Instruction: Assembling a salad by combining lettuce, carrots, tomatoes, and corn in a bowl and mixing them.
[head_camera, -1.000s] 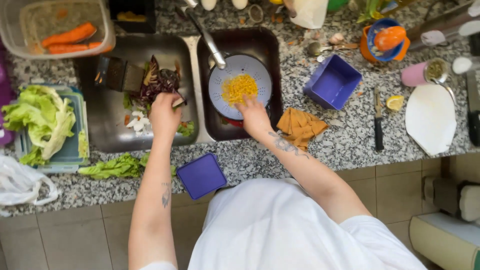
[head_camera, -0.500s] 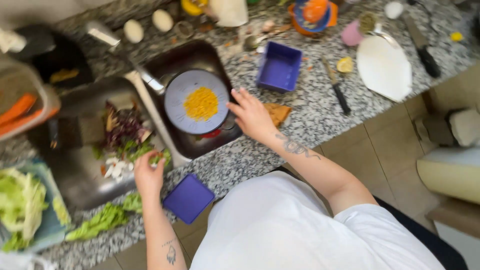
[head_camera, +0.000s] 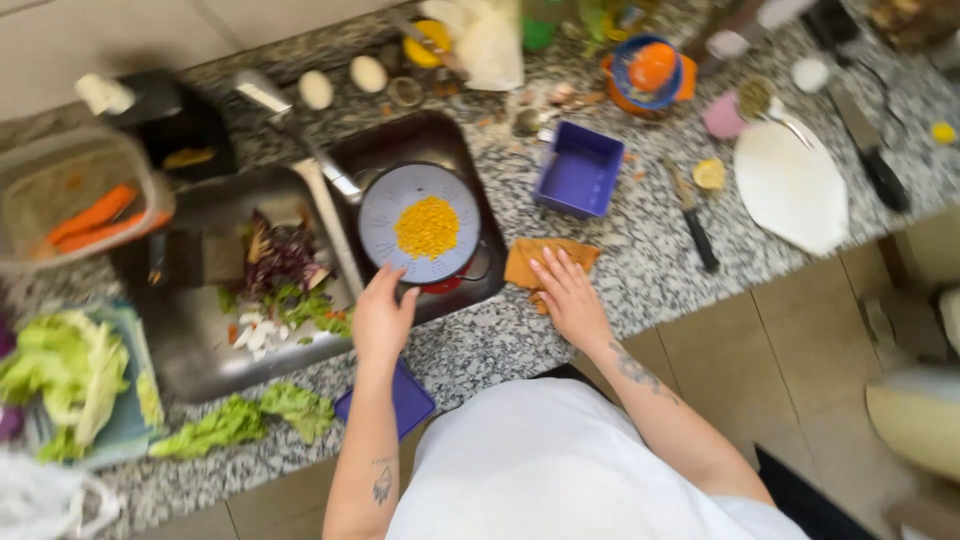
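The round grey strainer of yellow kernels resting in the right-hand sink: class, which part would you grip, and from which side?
Probably the near rim of the strainer, from the person's side. It lies flat and round, kernels heaped in the middle, so the bare rim is free. The left hand already touches that edge; the tap crowds the far left.

We look down on a speckled granite tabletop (head_camera: 640, 270), a pale wall (head_camera: 120, 40) behind, beige floor tiles (head_camera: 800, 370) below.
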